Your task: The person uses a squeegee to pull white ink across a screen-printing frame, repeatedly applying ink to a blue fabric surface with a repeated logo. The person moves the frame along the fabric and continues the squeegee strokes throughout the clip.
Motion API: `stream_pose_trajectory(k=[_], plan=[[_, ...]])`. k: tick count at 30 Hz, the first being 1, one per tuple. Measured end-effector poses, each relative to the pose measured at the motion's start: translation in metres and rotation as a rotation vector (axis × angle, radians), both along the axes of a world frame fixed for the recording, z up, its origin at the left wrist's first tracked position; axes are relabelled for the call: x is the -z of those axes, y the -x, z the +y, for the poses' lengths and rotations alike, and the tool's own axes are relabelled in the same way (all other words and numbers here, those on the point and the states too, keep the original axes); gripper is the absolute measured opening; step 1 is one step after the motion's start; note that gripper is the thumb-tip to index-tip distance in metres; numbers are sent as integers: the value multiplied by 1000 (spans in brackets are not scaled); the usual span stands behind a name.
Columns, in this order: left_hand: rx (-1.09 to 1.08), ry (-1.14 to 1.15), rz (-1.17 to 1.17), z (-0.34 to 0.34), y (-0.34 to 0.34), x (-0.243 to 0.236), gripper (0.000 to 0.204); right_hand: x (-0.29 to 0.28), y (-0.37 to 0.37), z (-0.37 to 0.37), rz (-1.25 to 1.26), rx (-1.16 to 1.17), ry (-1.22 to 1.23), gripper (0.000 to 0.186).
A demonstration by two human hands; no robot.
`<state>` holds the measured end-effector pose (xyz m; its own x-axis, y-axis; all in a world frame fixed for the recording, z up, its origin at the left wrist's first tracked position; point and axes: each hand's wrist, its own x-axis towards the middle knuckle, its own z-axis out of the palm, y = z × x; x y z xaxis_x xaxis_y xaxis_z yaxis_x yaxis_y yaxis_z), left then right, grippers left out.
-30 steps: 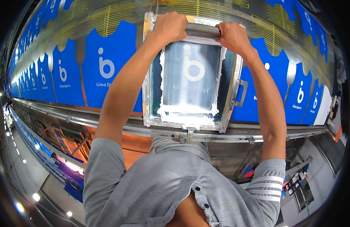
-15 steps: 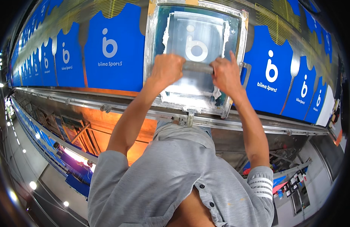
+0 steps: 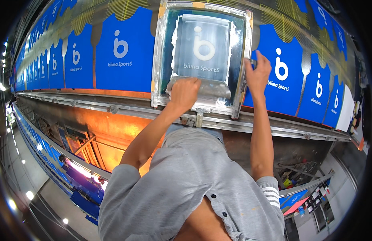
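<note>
A metal-framed printing screen [image 3: 154, 76] lies in front of me, its pale mesh window showing a round letter-like logo with lettering below. At its near end my left hand [image 3: 185, 93] is closed on a squeegee [image 3: 216, 89], which rests on the mesh among smeared white ink. My right hand [image 3: 258, 73] is at the frame's right side, thumb and fingers around the side handle [image 3: 253, 63]; the palm hides most of that handle. Blue shirt panels with white printed logos flank the screen, one to its left [image 3: 133, 60] and one to its right [image 3: 292, 94].
Several more printed blue panels run along the long table to both sides. A metal rail [image 3: 150, 107] edges the table nearest me, with a bracket [image 3: 199, 119] below the screen. Orange light glows on the table's underside [image 3: 101, 120]. Another row of blue panels stands behind, lower left.
The squeegee has come toward me to the screen's near end. My right hand has let go of it and moved right to the frame's handle. My view has shifted slightly.
</note>
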<state>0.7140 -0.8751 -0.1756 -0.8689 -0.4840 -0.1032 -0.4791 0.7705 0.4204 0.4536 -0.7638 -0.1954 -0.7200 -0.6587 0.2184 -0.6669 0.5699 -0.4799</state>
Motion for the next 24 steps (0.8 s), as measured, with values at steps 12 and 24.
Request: stream_pose_trajectory(k=[12,24], plan=[[29,38,-251,-176,127,-30,31,38,21,0,-628,317,59,34],[6,106,-42,-163,104,-1,33,10,24,-9,-485,281,41,35]])
